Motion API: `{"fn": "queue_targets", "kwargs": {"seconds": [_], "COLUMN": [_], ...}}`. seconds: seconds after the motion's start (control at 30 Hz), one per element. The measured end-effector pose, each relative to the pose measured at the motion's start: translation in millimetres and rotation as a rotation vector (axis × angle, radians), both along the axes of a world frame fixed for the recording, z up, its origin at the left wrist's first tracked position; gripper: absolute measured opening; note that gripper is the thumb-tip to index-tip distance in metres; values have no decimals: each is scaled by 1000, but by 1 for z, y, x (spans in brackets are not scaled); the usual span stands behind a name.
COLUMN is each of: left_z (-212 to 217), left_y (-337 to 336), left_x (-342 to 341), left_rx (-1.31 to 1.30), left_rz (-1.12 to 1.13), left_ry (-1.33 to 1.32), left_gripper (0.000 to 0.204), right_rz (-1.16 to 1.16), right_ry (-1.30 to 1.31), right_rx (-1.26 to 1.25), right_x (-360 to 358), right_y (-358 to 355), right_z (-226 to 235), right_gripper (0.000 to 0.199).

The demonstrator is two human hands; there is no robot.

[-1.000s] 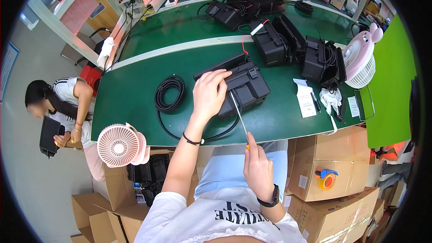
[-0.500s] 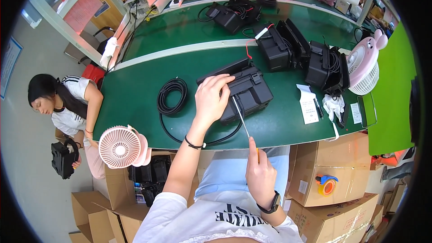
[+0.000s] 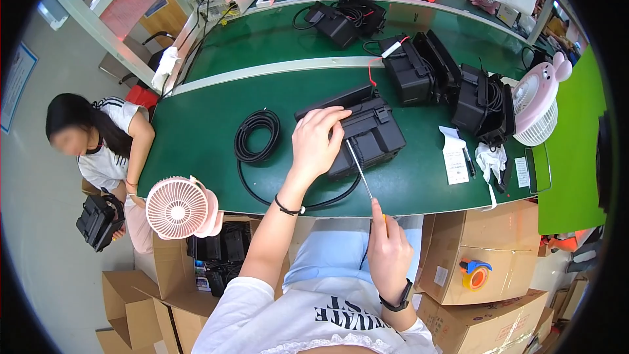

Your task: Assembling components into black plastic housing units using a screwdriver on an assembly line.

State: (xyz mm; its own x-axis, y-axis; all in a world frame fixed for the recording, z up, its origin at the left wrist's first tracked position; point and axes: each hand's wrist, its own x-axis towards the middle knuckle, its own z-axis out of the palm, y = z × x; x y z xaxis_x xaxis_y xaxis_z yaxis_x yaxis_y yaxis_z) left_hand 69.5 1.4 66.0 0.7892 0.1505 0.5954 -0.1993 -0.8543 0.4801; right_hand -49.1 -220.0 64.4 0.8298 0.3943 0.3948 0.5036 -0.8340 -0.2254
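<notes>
A black plastic box lies on the green table in front of me, its lid raised along the far left side. My left hand is laid over the box's left part, fingers curled on its top edge, gripping it. My right hand is closed round the handle of a screwdriver, index finger stretched along it. The long metal shaft points up and away, and its tip meets the box's near side beside my left fingers. A black cable lies coiled to the left and runs under my left wrist toward the box.
More black boxes with cables stand at the back right. A pink fan, a paper slip, a pen and a white cloth lie right. Another pink fan is at the left edge, near a seated co-worker holding a black box.
My view has shifted slightly, so the table appears a little further right. Both hands keep their hold, with the screwdriver tip still at the box. The co-worker's head and held box have turned.
</notes>
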Motion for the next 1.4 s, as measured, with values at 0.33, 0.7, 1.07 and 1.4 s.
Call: {"fn": "queue_targets", "kwargs": {"seconds": [0.33,0.7,1.07,1.4], "left_z": [-1,0,-48,-64], "left_y": [3,-9,-16,-13], "left_x": [-2,-59,-114,-140], "left_rx": [-15,183,375,53], "left_rz": [-29,-241,-262,100], "left_ry": [-3,-236,-470,-562], "left_gripper": [21,32,31,115], "right_rz": [179,-61,-1,59], "right_ry": [604,495,481,541], "right_rx": [588,1290,1575,1608], "right_x": [12,68,86,74], "right_y": [-25,-44,-11,-20], "right_z": [10,-17,-23,-46], "right_gripper": [41,25,26,31]}}
